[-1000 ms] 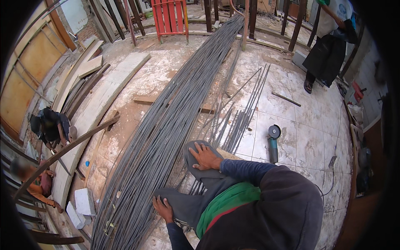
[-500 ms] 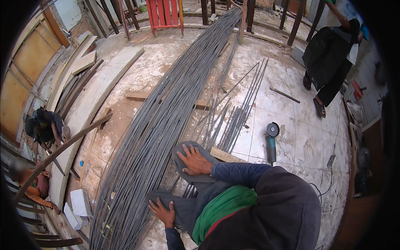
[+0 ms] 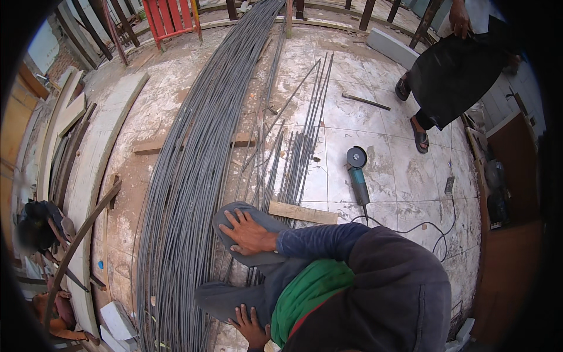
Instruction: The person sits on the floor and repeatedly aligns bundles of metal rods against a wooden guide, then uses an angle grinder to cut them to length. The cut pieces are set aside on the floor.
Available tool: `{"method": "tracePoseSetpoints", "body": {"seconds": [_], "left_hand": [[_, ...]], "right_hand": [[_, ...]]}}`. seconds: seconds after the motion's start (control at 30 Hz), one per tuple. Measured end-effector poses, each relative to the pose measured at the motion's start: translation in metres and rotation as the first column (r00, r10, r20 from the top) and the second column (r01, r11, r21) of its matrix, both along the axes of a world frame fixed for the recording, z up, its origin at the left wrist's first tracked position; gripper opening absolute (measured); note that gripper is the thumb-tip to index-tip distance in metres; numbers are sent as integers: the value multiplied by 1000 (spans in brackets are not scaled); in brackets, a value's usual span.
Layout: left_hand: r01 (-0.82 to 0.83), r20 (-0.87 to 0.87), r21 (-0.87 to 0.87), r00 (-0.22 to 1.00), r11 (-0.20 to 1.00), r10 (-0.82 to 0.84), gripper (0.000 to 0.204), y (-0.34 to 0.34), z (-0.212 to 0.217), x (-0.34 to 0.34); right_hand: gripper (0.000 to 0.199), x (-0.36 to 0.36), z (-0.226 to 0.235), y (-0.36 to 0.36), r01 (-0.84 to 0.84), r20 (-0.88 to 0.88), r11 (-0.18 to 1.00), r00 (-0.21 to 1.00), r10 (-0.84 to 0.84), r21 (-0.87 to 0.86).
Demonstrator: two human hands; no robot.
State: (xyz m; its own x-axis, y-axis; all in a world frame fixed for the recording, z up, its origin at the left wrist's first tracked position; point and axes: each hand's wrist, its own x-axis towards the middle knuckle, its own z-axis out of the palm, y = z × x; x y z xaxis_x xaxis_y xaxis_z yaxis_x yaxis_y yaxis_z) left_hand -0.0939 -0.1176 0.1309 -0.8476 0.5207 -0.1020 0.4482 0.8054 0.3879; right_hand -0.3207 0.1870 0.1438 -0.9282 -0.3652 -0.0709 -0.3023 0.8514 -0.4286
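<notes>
I am crouched beside a long bundle of thin steel rods (image 3: 193, 141) on the floor, in dark trousers. My right hand (image 3: 249, 233) lies flat on one knee, fingers spread, holding nothing. Lower down, my left hand (image 3: 251, 328) rests on the other leg with its fingers apart, also holding nothing. A shorter group of cut rods (image 3: 296, 167) lies by my right knee, its near ends by a wooden strip (image 3: 303, 212). Further right, an angle grinder (image 3: 358, 176) with a teal body lies on the tiles, out of reach of both hands.
A person (image 3: 451, 82) holding a black cloth stands at the upper right. Two other people (image 3: 38, 229) work at the left edge near a long pale plank (image 3: 105, 135). The grinder's cord (image 3: 422, 226) loops across the tiles. A short metal bar (image 3: 366, 101) lies further off.
The view has swung to the right, so the scene sits further left. My left hand has slid back from the knee along the leg; my right hand stays on its knee.
</notes>
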Motion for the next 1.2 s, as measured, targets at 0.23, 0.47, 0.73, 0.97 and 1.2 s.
{"method": "tracePoseSetpoints", "body": {"seconds": [0.23, 0.47, 0.73, 0.97, 1.2], "left_hand": [[-63, -127, 39, 990, 997, 68, 65, 11, -18, -9], [-72, -166, 79, 983, 994, 85, 63, 13, -17, -11], [-104, -141, 97, 983, 990, 117, 64, 13, -19, -11], [-137, -126, 132, 980, 982, 154, 61, 17, -17, -11], [-147, -115, 149, 980, 978, 165, 61, 16, -17, -11]], "right_hand": [[77, 6, 7, 8, 66, -8, 998, 998, -66, -4], [79, 4, 5, 8, 78, -18, 996, 997, -78, -34], [75, 0, 3, 8, 65, -27, 998, 998, -65, 5], [73, -1, -2, 10, 63, -12, 998, 998, -63, 24], [74, -3, 4, 10, 81, -4, 997, 997, -81, -8]]}}
